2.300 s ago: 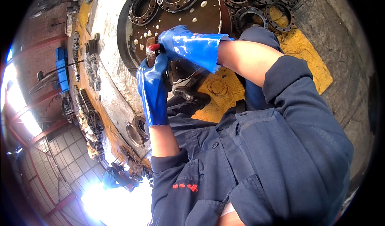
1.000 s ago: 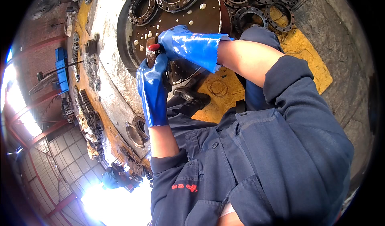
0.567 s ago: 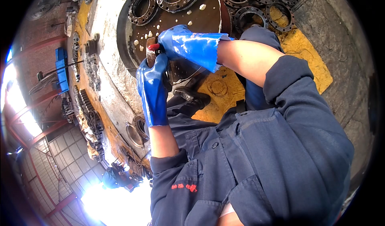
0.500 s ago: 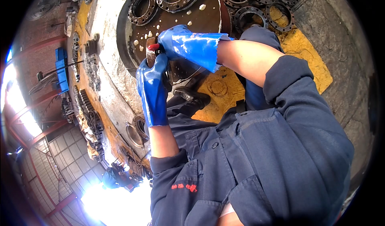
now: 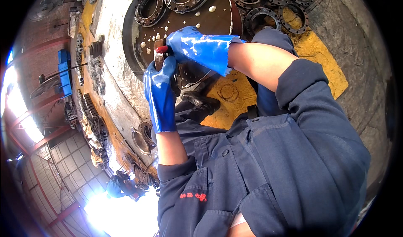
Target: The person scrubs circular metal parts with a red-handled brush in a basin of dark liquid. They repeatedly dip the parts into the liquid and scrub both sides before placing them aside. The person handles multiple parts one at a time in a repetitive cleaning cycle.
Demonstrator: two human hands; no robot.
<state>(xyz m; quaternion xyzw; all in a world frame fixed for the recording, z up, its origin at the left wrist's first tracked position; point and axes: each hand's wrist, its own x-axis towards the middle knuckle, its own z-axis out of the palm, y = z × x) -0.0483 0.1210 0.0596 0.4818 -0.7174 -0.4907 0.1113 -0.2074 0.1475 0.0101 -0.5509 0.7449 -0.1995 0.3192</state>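
The left hand [image 5: 160, 79], in a long blue rubber glove, is grasping a rusty metal ring [image 5: 159, 61], its thumb side pressing near the ring's upper end. The ring is standing on edge, showing mostly its narrow side, and the gloves are covering much of it. The right hand [image 5: 180, 43], gloved alike, is closing around a black handle with a red end [image 5: 161, 49]; that red end is sticking out leftward across the ring, just above the left thumb. The tool's other end is hiding behind the glove, so its kind cannot be told.

Both hands are working over the near left part of a large round metal tub [image 5: 129, 37]. Brown liquid [image 5: 191, 22] is filling its bottom, and clumps of white foam [image 5: 212, 9] are floating there. Beyond the hands, two bolt-holed flanges [image 5: 147, 22] are resting side by side in the tub.

Outside the tub, to the right, a cluster of dark flanges [image 5: 262, 10] is lying partly on a yellow plate [image 5: 231, 111]. A black shoe [image 5: 201, 101] is resting beside that plate. Left of the left forearm, smaller metal rings [image 5: 145, 150] are leaning together on the ground. Farther left, a blue box [image 5: 64, 71] is standing, and strong glare is washing out the lower left.
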